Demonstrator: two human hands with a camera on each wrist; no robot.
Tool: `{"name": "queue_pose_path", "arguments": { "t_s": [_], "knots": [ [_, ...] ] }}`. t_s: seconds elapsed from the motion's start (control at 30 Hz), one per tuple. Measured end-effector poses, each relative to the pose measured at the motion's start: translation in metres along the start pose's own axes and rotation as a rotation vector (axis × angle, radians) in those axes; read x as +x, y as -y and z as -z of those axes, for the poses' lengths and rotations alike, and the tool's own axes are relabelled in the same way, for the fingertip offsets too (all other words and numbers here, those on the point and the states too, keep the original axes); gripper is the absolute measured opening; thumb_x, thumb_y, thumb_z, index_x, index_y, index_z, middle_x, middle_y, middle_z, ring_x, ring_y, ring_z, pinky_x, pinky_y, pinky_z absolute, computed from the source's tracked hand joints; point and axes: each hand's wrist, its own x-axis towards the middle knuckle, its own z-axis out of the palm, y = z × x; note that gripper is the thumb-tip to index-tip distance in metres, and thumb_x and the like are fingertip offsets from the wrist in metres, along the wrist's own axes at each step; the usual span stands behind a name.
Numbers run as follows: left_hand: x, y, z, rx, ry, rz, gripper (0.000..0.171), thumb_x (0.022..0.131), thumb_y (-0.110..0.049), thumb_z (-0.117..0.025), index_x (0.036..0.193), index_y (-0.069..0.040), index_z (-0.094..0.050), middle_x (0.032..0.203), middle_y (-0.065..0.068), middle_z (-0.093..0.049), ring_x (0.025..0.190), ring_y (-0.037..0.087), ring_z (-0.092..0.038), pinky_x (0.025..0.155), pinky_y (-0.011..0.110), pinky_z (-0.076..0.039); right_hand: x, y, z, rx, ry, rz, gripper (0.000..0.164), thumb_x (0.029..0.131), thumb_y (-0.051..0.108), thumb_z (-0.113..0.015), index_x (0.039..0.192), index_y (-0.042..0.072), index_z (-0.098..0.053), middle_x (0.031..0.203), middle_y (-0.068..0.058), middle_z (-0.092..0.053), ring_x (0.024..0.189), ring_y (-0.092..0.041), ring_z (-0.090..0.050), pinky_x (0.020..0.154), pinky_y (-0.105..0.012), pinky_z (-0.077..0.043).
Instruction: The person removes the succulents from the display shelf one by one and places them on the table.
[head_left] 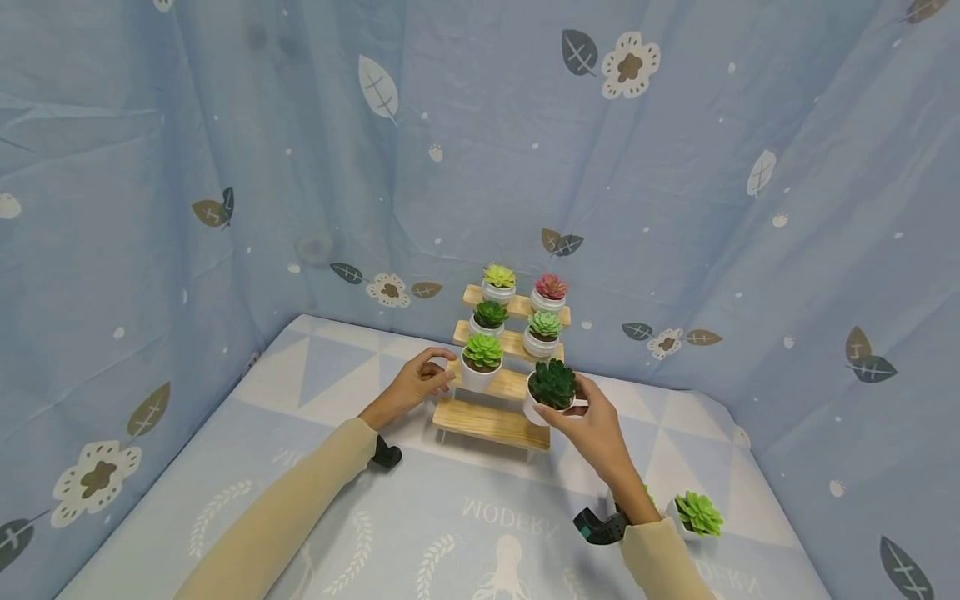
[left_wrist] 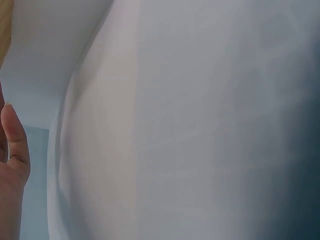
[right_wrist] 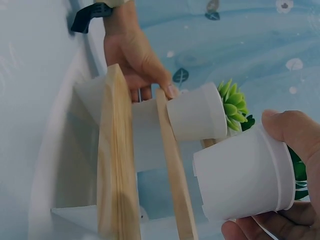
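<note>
My right hand grips a white pot with a dark green succulent, thumb and fingers around its rim. In the head view the pot overlaps the right end of the second-lowest shelf of a stepped wooden stand. The right wrist view shows the white pot tilted, its base toward the shelves. My left hand is at the left end of that shelf, fingers loosely bent, fingertips right at the wood. Beside it stands a bright green potted succulent. In the left wrist view, part of the left hand shows at the edge.
Higher on the stand are yellow-green, red, dark green and light green potted succulents. Another green succulent lies on the patterned tablecloth near the right forearm, which partly hides one more. A blue curtain surrounds the table.
</note>
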Motion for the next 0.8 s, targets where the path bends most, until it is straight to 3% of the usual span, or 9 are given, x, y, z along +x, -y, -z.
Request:
{"name": "queue_pose_path", "arguments": {
  "t_s": [0.63,0.8],
  "knots": [
    [-0.001,0.003,0.001,-0.015,0.008,-0.001,0.04,0.104,-0.026,-0.065,0.142,-0.016,-0.055,0.103,0.019,-0.066,0.092,0.033,-0.068,0.085,0.046,-0.056,-0.034,-0.008,0.01,0.02,0.01,-0.063,0.085,0.081,0.046,-0.088,0.15,0.015,-0.048,0.126,-0.012,-0.059,0.099,-0.024,-0.068,0.075,-0.031,-0.058],
    [0.0,0.001,0.0,-0.006,-0.002,-0.004,0.039,0.105,-0.024,-0.064,0.142,-0.015,-0.054,0.106,0.025,-0.066,0.095,0.039,-0.067,0.085,0.047,-0.056,-0.04,-0.009,0.012,0.018,-0.005,-0.067,0.084,0.082,0.044,-0.089,0.149,0.014,-0.048,0.125,-0.011,-0.059,0.099,-0.024,-0.068,0.074,-0.03,-0.058]
  ]
}}
